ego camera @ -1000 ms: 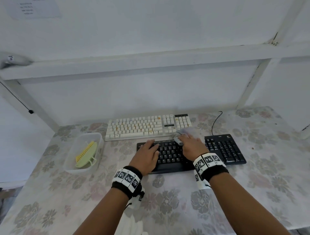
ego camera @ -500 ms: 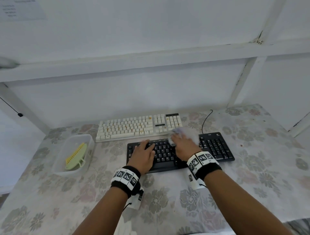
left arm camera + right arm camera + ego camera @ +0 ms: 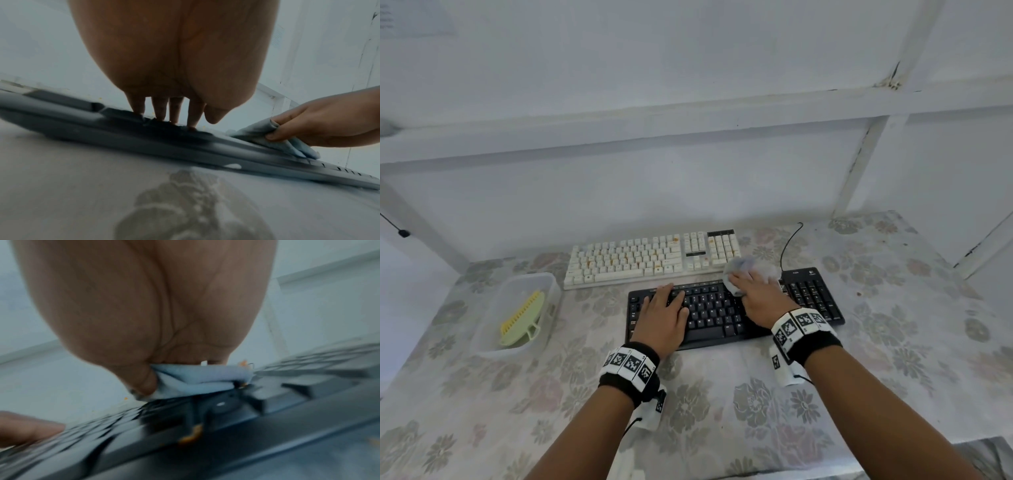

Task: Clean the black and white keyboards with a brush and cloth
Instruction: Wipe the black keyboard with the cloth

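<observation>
A black keyboard lies near me on the flowered table, and a white keyboard with orange specks lies just behind it. My left hand rests flat on the black keyboard's left keys, its fingers straight. My right hand pinches a folded pale blue cloth and presses it on the upper middle of the black keyboard. The left wrist view shows the cloth between thumb and fingers. In the right wrist view the cloth sits on blurred black keys with orange crumbs.
A clear plastic tub at the left holds a yellow-green brush. The black keyboard's cable runs back toward the white wall. White shelf framing stands behind and at the right of the table.
My right hand has slid the cloth a little to the right along the top of the black keyboard. The left hand has stayed on the left keys. My head view has shifted slightly.
</observation>
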